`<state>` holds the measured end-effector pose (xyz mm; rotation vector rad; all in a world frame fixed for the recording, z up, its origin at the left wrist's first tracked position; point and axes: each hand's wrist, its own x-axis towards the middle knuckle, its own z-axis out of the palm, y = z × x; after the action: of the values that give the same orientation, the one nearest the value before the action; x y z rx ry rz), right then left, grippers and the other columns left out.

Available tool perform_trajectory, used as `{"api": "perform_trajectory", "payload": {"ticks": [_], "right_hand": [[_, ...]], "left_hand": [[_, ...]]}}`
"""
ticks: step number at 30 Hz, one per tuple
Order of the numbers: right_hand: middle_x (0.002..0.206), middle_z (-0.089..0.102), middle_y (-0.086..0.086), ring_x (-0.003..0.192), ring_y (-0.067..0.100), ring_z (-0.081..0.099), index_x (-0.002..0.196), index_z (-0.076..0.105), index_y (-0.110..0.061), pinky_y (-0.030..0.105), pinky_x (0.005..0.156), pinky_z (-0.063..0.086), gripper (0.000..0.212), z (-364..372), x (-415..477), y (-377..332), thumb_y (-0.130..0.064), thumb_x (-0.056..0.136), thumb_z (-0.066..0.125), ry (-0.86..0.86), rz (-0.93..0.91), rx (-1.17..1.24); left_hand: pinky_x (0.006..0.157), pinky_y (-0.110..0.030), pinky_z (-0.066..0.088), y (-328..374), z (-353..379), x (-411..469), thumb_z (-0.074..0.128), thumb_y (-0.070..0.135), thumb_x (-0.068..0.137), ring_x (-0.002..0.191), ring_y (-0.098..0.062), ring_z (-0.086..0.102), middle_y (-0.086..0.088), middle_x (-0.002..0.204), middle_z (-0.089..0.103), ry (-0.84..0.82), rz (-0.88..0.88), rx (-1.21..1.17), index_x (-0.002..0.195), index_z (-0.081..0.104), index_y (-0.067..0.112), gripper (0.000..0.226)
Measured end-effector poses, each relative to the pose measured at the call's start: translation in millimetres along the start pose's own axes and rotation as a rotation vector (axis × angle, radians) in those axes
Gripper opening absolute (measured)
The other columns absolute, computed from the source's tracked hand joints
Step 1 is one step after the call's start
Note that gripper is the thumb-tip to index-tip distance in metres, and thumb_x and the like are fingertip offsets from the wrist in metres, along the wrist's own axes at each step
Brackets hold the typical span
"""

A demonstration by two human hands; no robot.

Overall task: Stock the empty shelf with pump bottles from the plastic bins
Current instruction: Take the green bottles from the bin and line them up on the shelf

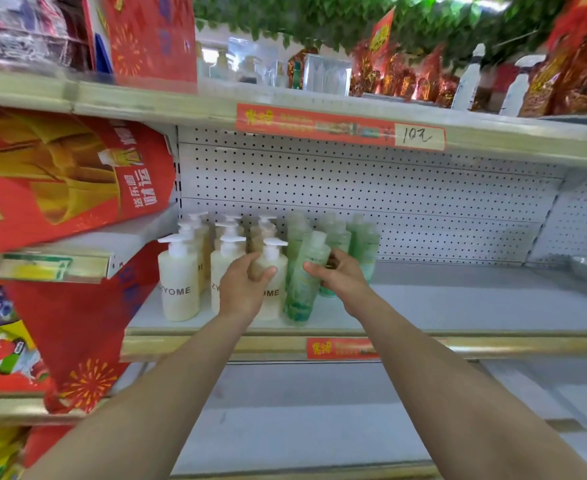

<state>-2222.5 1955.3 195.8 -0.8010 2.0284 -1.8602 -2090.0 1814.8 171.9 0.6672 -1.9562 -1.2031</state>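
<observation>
On the white shelf (458, 306) stand several cream pump bottles (178, 282) in rows at the left, with several green bottles (364, 244) to their right. My left hand (243, 289) grips the front cream pump bottle (274, 299), which stands on the shelf board. My right hand (340, 275) holds the front green bottle (305, 278), which leans slightly against the cream one. No plastic bin shows in this view.
A pegboard back panel (371, 188) closes the shelf behind. Red gift boxes (60, 174) fill the shelves to the left. The shelf above (319, 109) carries glass items and red bags. A lower white shelf (302, 427) lies below.
</observation>
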Motion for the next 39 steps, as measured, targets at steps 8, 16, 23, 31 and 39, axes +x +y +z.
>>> {"api": "perform_trajectory", "payload": {"ticks": [8,16,23,31,39], "right_hand": [[0.107,0.07,-0.009,0.097,0.006,0.065,0.121,0.064,-0.019,0.014,0.07,0.05,0.039,-4.7,20.4,5.0,-0.016,0.084,0.079,-0.134,-0.018,-0.082],[0.124,0.068,-0.005,0.114,0.014,0.063,0.137,0.058,-0.02,0.038,0.104,0.049,0.058,-12.0,36.4,10.5,-0.027,0.084,0.08,-0.226,-0.023,-0.174],[0.124,0.067,-0.003,0.112,0.014,0.063,0.136,0.057,-0.018,0.039,0.103,0.05,0.052,-12.9,28.5,7.2,-0.027,0.088,0.075,-0.199,-0.027,-0.253],[0.138,0.055,0.002,0.125,0.018,0.053,0.146,0.043,-0.008,0.024,0.095,0.04,0.072,9.3,-14.3,-34.3,-0.038,0.088,0.074,0.099,-0.107,-0.46],[0.148,0.045,0.007,0.137,0.025,0.041,0.147,0.043,-0.021,0.036,0.103,0.04,0.072,80.6,-82.8,-92.0,-0.055,0.088,0.064,0.054,-0.342,-0.823]], "left_hand": [[0.091,-0.031,0.047,-7.6,12.2,4.3,0.071,0.038,0.088,0.096,-0.016,0.062,0.003,0.132,0.058,0.056,0.059,0.082,0.128,0.06,0.024,0.044],[0.08,-0.023,0.041,-8.4,19.3,6.3,0.071,0.034,0.089,0.083,-0.014,0.058,0.006,0.121,0.063,0.121,0.044,0.116,0.121,0.062,0.025,0.035],[0.083,-0.028,0.047,-7.9,16.4,-3.7,0.074,0.027,0.086,0.068,-0.006,0.055,0.008,0.125,0.063,0.085,0.033,0.071,0.131,0.059,0.031,0.048],[0.087,-0.034,0.052,20.9,-40.1,-14.9,0.073,0.03,0.087,0.09,-0.021,0.063,-0.007,0.122,0.066,0.082,0.033,0.196,0.139,0.052,0.021,0.057],[0.102,-0.042,0.041,42.9,-145.3,-46.7,0.071,0.038,0.086,0.128,-0.035,0.046,-0.01,0.137,0.056,0.156,0.137,0.463,0.134,0.055,0.02,0.053]]}}
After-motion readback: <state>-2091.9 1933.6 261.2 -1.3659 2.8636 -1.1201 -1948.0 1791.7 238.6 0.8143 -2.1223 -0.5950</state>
